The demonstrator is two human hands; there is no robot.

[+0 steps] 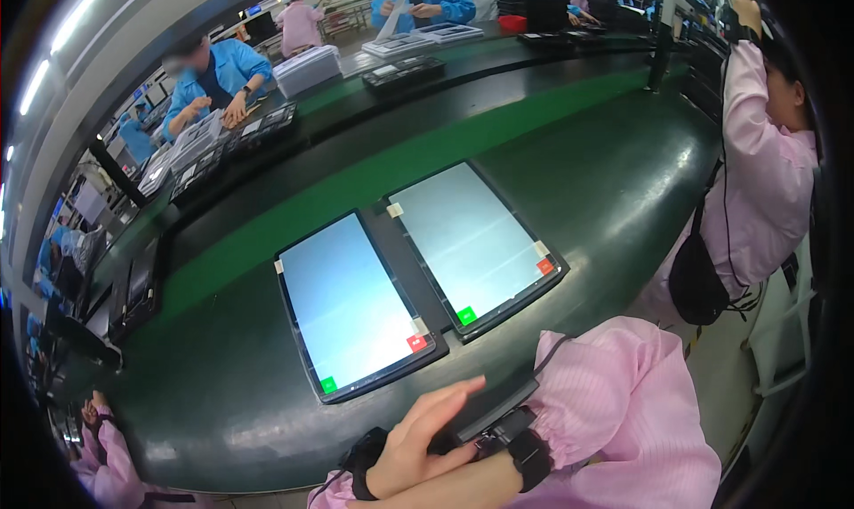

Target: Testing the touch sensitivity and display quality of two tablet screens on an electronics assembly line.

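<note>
Two tablets with lit, pale screens lie side by side, face up: a left tablet (pixel 347 296) and a right tablet (pixel 467 242). Each has small tape pieces at its edges and a green and a red square on screen. Nearer than both, my left hand (pixel 414 447) is open, fingers stretched right, holding neither tablet. It is beside a black device (pixel 503 424) strapped at my right wrist; whether it touches the device is unclear. My right hand (pixel 445 491) crosses below it at the lower edge, its fingers hidden.
The tablets rest on a dark green worktable (pixel 213 358). Beyond it, people in blue jackets work beside black trays (pixel 400 72) and a white stack (pixel 307 69). A person in pink (pixel 765 171) stands at the right; another pink sleeve (pixel 111 460) shows lower left.
</note>
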